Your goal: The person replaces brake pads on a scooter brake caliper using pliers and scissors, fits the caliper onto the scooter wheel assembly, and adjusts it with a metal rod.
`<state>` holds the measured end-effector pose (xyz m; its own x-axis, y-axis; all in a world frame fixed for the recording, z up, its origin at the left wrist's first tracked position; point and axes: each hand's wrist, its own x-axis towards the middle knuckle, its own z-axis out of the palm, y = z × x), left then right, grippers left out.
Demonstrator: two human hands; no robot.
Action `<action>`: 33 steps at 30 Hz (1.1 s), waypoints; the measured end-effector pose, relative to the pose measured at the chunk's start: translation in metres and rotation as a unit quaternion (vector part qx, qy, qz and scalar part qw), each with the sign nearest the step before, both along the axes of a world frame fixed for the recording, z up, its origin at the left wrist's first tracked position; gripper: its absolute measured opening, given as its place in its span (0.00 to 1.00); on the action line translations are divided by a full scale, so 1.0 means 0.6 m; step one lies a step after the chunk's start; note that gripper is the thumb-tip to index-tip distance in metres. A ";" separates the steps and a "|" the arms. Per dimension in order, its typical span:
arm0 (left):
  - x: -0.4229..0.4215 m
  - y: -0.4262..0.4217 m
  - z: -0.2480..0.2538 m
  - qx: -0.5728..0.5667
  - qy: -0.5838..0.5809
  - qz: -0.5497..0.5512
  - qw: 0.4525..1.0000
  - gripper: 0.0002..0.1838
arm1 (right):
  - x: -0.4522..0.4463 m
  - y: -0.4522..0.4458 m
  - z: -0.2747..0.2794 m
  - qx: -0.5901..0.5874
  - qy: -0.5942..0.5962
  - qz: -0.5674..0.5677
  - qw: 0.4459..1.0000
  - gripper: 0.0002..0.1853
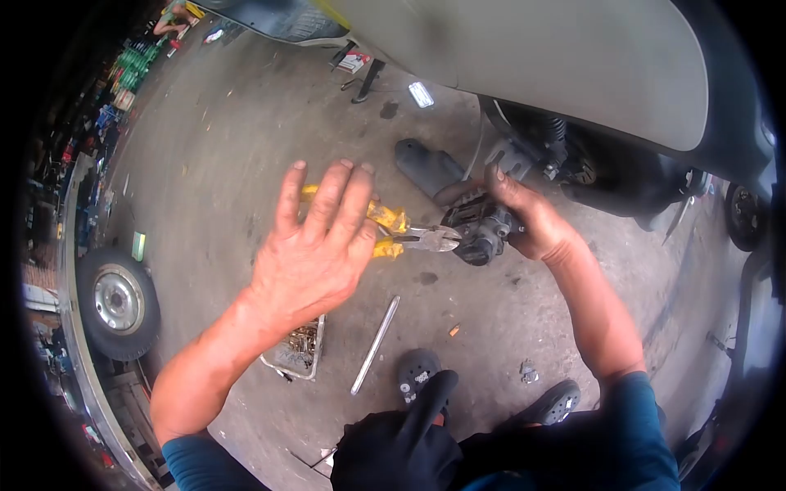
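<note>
My left hand (pixel 315 241) has its back turned upward, and its fingers lie around the yellow handles of the diagonal cutting pliers (pixel 395 218), which stand a little apart. My right hand (pixel 534 219) is pinching a black mechanical part (pixel 476 236), with the thumb at the upper side. This part is in the air in front of me, above the concrete floor (pixel 237 131). The tips of the pliers are at its left edge; whether they bite it, I cannot tell. Behind it lies a dark flat piece (pixel 422 164), near the grey body panel (pixel 573 57). Nearer to my shoes (pixel 419 370) are a metal bar (pixel 377 344) and a tray (pixel 320 348) with small metal parts.
</note>
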<state>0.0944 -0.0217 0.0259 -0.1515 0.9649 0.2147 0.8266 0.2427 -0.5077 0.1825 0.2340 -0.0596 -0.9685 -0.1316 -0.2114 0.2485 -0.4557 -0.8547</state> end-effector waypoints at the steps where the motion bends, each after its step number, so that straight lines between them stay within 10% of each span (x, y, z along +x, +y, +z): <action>1: -0.004 0.006 0.001 -0.006 0.008 -0.009 1.000 0.12 | -0.001 0.005 0.003 0.003 0.004 0.005 1.000 0.43; 33: -0.031 0.033 -0.012 -0.067 0.019 -0.081 0.994 0.14 | 0.004 -0.014 -0.033 -0.051 0.011 -0.064 0.997 0.40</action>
<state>0.0759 -0.0021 0.0185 0.0135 0.9963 0.0853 0.8290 0.0365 -0.5581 0.1846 0.2257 -0.0797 -0.9832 -0.0257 -0.1809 0.1633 -0.5677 -0.8069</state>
